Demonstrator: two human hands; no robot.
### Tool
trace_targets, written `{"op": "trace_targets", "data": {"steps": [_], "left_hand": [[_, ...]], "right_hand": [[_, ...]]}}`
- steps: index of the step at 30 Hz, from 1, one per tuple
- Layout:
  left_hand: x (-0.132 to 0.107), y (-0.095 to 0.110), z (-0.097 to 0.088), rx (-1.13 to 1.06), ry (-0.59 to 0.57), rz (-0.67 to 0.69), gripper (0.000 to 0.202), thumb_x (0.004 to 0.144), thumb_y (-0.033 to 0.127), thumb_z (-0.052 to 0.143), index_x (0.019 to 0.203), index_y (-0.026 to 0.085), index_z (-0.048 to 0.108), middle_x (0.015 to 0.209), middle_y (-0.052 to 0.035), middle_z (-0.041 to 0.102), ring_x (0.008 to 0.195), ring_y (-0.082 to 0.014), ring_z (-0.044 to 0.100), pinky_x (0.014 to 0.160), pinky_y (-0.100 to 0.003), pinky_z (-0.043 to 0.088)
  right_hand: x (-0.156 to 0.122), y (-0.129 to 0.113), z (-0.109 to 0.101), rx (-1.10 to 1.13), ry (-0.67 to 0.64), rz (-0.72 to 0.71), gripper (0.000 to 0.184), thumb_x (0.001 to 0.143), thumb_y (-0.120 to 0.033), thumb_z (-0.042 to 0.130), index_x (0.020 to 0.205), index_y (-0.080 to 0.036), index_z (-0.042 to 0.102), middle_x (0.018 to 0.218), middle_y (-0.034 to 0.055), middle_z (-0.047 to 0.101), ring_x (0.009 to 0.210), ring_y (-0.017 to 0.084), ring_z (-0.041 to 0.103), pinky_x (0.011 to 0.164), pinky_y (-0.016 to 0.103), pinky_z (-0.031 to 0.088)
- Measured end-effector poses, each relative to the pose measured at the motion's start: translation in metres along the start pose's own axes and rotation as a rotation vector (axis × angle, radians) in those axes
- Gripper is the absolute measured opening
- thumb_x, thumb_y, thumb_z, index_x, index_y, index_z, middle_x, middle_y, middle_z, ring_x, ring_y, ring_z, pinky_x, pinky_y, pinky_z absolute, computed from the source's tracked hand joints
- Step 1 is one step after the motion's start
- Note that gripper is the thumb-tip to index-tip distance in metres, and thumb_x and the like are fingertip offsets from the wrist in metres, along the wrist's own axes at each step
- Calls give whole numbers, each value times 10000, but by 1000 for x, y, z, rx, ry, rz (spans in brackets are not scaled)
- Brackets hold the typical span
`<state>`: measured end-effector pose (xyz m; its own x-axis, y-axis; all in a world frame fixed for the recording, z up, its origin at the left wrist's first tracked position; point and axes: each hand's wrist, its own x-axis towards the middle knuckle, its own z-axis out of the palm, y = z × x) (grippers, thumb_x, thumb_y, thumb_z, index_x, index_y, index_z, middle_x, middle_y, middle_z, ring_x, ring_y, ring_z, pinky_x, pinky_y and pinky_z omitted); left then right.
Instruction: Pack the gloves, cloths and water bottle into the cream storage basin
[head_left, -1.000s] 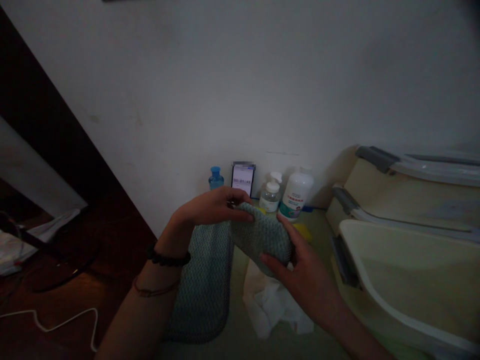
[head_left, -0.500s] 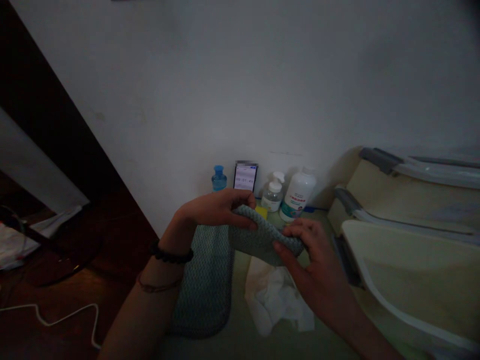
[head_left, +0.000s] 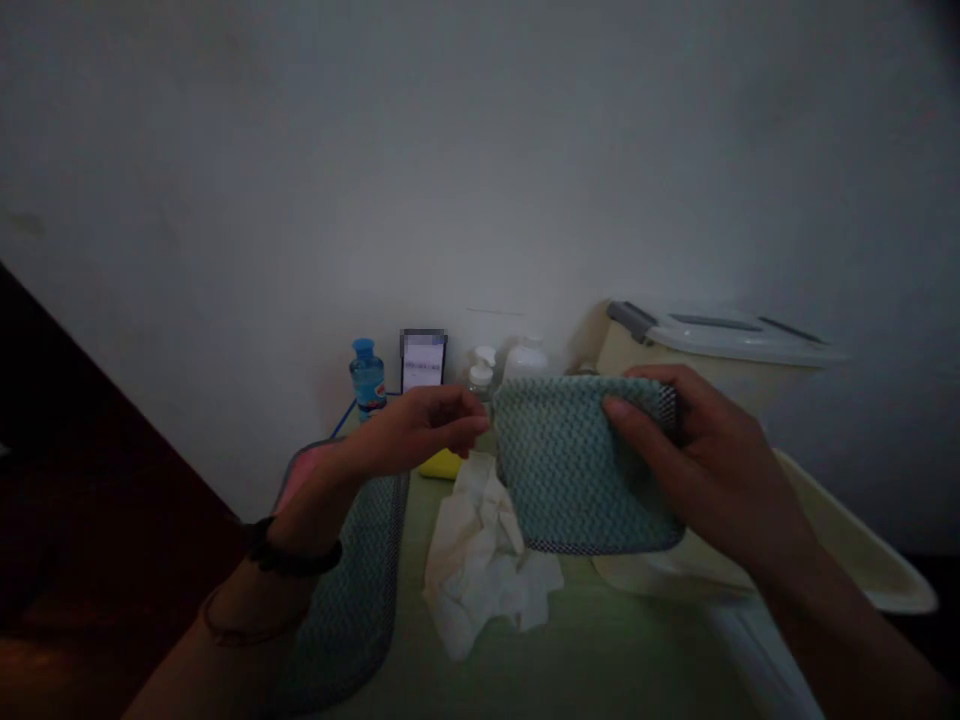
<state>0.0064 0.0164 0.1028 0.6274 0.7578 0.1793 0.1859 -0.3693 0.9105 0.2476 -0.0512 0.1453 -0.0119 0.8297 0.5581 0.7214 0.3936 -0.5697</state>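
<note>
My right hand (head_left: 697,450) grips a folded teal cleaning cloth (head_left: 577,470) by its right end, thumb on the near face and fingers behind. The cloth is raised above the table, its woven face toward me and a checkered trim along the bottom. Just off the cloth's left edge is my left hand (head_left: 424,430), loosely curled, with thumb and fingers slightly apart and nothing seen between them. Under my left forearm lies a larger teal mat (head_left: 360,580) with dark trim. A crumpled white tissue (head_left: 480,560) rests below the held cloth.
By the wall stand a blue bottle (head_left: 367,380), a phone (head_left: 424,360) showing a timer, a pump bottle (head_left: 481,370) and a white bottle (head_left: 526,360), partly hidden. A yellow item (head_left: 441,464) lies nearer. At right is a cream bin (head_left: 675,350) with its flap down.
My left hand has let go of the cloth. My right hand has turned the cloth so that its flat face shows. The view has shifted to the right.
</note>
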Motion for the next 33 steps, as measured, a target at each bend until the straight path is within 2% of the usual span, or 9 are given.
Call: {"op": "trace_targets", "data": {"steps": [4,7,9,13,17,20,25,28,33], "left_hand": [[4,-8,10,158,-66,-33,225,859,384,489,833,168,542,714,11,583,669,-115,559,634,-239,450],[4,-14,10,296,-103,-80,268,862,419,468,867,164,551,765,-9,599,707,-136,566,631,-243,440],[5,-17,12,355,-115,-97,285,862,430,459,873,163,557,778,-16,606,718,-145,566,631,-242,435],[9,-22,22,405,-112,-117,294,867,431,444,886,163,562,808,-27,609,730,-150,569,640,-240,437],[15,-28,34,403,-150,-111,291,867,427,441,895,171,575,872,-40,624,793,-162,580,682,-248,443],[17,-32,39,411,-174,-140,294,857,430,445,891,173,584,898,-51,633,824,-174,584,697,-258,447],[16,-40,40,509,-166,-186,312,836,438,454,906,169,595,926,-73,640,844,-196,585,722,-288,443],[16,-44,41,526,-193,-183,318,834,435,451,920,166,599,927,-79,639,841,-202,585,715,-289,440],[16,-48,40,507,-251,-191,307,840,424,453,925,169,601,908,-71,637,826,-189,584,709,-273,437]], "right_hand": [[6,17,-41,-81,214,6,158,817,-383,569,887,-241,583,724,-8,581,630,159,545,541,270,432],[6,32,-68,-170,296,8,154,827,-380,560,902,-248,587,817,19,605,725,177,563,620,294,445],[6,42,-83,-224,269,21,154,818,-367,564,897,-236,587,800,24,610,707,179,564,608,296,444],[5,68,-98,-361,117,-14,173,799,-344,566,893,-203,598,736,17,609,648,180,562,593,309,452],[0,90,-90,-545,22,-127,141,813,-297,529,874,-186,591,862,70,610,748,213,580,673,341,454],[-10,95,-68,-649,-128,-86,104,815,-250,501,868,-198,575,895,79,592,781,228,574,669,337,436],[-24,94,-29,-492,-627,10,92,731,-140,551,760,-219,589,753,27,634,690,202,586,621,300,416],[-24,95,-22,-447,-730,1,119,698,-126,580,749,-225,620,747,26,661,708,211,604,620,296,419],[-21,92,-21,-373,-895,24,88,745,-232,586,762,-221,671,741,31,693,636,194,624,555,272,426]]}}
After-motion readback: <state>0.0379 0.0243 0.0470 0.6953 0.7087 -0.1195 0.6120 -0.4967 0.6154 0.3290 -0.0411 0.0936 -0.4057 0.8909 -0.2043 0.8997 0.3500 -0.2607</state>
